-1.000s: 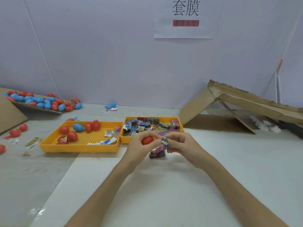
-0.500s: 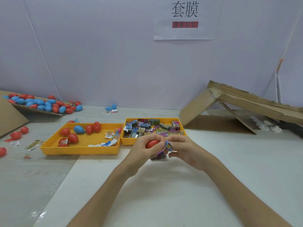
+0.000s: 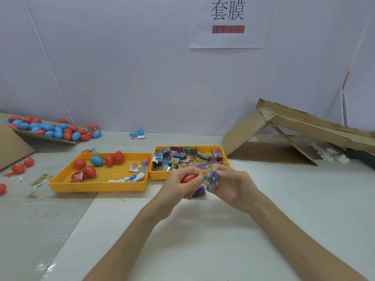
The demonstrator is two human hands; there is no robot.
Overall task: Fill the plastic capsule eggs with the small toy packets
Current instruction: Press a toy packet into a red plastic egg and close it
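Observation:
My left hand (image 3: 178,184) grips a red capsule egg (image 3: 188,177) just in front of the right yellow tray (image 3: 160,175). My right hand (image 3: 231,184) pinches a small blue toy packet (image 3: 211,179) right beside the egg. A dark packet (image 3: 197,192) lies on the table under both hands, partly hidden. The right tray is heaped with several toy packets (image 3: 182,157). The left yellow tray (image 3: 97,186) holds several red eggs, one blue egg (image 3: 96,160) and some loose wrappers.
A cardboard sheet (image 3: 50,138) at the back left carries many red and blue eggs. Loose red eggs (image 3: 19,168) and wrappers lie on the left of the table. A collapsed cardboard box (image 3: 284,136) stands at the right rear. A paper sign (image 3: 228,21) hangs on the wall.
Both hands have dropped slightly toward me. The blue packet has come closer to the red egg, and the egg has tilted in my left hand.

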